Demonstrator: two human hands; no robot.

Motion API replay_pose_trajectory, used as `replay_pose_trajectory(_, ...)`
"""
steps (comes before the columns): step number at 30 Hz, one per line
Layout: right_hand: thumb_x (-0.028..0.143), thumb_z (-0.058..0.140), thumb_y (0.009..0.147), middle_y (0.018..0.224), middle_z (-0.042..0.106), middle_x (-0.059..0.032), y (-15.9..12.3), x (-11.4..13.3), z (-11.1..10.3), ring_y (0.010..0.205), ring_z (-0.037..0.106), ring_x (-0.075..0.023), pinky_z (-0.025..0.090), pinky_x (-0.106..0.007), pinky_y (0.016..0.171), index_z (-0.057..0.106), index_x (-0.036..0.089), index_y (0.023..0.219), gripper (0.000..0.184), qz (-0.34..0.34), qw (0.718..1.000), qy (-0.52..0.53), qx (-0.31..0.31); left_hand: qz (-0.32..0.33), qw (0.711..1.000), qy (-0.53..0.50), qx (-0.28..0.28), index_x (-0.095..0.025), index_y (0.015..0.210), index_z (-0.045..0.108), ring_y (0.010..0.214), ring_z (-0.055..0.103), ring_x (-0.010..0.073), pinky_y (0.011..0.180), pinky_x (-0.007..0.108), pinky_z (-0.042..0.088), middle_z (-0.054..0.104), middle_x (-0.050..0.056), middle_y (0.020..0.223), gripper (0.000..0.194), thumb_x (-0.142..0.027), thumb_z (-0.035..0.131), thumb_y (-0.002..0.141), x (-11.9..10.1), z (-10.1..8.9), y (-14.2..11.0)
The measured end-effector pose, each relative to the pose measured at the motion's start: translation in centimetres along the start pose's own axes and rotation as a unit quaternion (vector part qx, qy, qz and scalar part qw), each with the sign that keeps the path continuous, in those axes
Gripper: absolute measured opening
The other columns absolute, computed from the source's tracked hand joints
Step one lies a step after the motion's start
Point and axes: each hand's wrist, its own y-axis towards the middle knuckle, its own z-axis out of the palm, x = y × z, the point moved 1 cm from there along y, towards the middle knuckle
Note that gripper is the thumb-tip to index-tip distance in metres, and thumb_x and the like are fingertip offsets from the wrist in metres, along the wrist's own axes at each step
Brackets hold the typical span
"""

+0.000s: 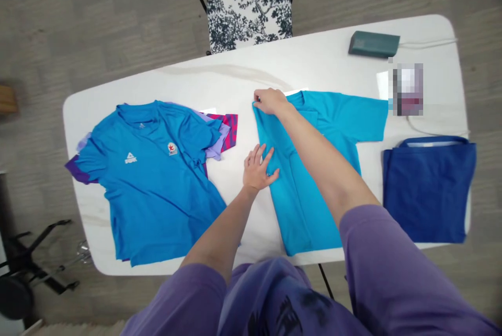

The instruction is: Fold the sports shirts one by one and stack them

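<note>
At the middle of the white tabletop (314, 58), the person's right hand (270, 101) pinches the upper left corner of a turquoise shirt (309, 189), fingers closed on the cloth, while the left hand (257, 168) lies flat and spread on its folded left edge. That side looks already turned in; the right sleeve is spread out unfolded, so the fold seems about half made. Just right lies a folded dark blue garment (429, 189), seemingly finished. To the left a blue jersey (157, 174) tops a pile of unfolded shirts, apparently left to do.
</note>
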Motion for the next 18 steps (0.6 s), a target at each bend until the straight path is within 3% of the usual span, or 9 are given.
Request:
replay_pose_trajectory(3,0.048,0.070,0.107,0.130,0.085,-0.0124,-0.3,-0.6,-0.4,0.131,0.071,-0.0365,0.051,-0.057,0.121,0.078,0.021,0.132,0.037,-0.012,1.000,0.015,-0.019,-0.002,1.000,0.001,-0.002,-0.035,0.186,0.043,0.180,0.029,0.0431,0.139,0.065,0.033,0.039,0.011,0.191,0.098,-0.061,0.078,0.099,0.0,-0.1,0.1)
replay_pose_trajectory(5,0.053,0.068,0.108,0.130,0.084,-0.0132,-2.1,-1.4,-0.8,0.133,0.068,-0.0381,0.048,-0.061,0.124,0.075,0.021,0.138,0.044,-0.018,0.997,0.032,-0.068,-0.003,1.000,0.000,-0.002,-0.034,0.185,0.045,0.180,0.029,0.0435,0.139,0.065,0.033,0.036,0.012,0.192,0.100,-0.066,0.079,0.097,0.1,0.0,0.1)
replay_pose_trajectory(10,0.062,0.059,0.113,0.140,0.076,-0.0186,-11.0,-7.0,-1.9,0.139,0.061,-0.0408,0.044,-0.064,0.125,0.069,0.019,0.144,0.054,0.088,0.979,0.027,-0.183,-0.004,1.000,-0.015,-0.002,-0.035,0.185,0.045,0.180,0.028,0.0456,0.139,0.067,0.032,0.029,0.012,0.194,0.104,-0.074,0.081,0.094,0.2,0.2,0.1)
replay_pose_trajectory(14,0.066,0.064,0.111,0.139,0.074,-0.0233,-16.6,-12.1,-1.7,0.137,0.060,-0.0396,0.045,-0.062,0.122,0.074,0.014,0.134,0.058,0.165,0.974,0.013,-0.156,-0.003,1.000,-0.017,0.007,-0.036,0.184,0.045,0.180,0.024,0.0472,0.139,0.069,0.029,0.027,0.011,0.195,0.105,-0.073,0.082,0.093,0.0,0.1,0.0)
replay_pose_trajectory(18,0.066,0.066,0.111,0.136,0.079,-0.0192,-17.7,-14.8,-1.6,0.133,0.063,-0.0390,0.047,-0.064,0.121,0.078,0.019,0.127,0.051,0.164,0.978,0.024,-0.125,-0.008,1.000,-0.008,0.015,-0.036,0.185,0.043,0.181,0.021,0.0475,0.139,0.069,0.027,0.025,0.011,0.196,0.108,-0.073,0.082,0.092,-0.5,0.1,-0.1)
